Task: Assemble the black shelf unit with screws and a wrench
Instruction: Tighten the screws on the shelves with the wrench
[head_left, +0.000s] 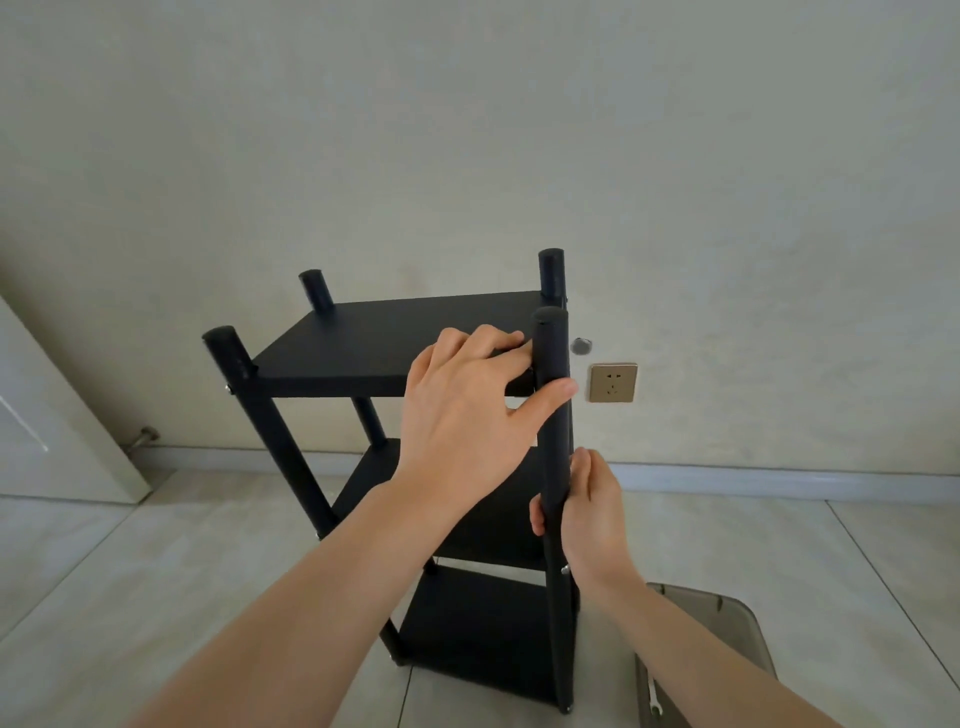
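The black shelf unit stands upright on the tiled floor, with three boards between four round posts. My left hand rests on the top board's near right corner, fingers on the board and thumb hooked round the near right post. Lower on that same post, my right hand grips it with fingers curled round. A silver screw head shows on the post just below my right hand. A small silver wrench lies in a tray at the bottom right.
A translucent grey tray sits on the floor right of the shelf. A gold wall socket is behind the shelf on the wall. A door with a floor stop stands at the left.
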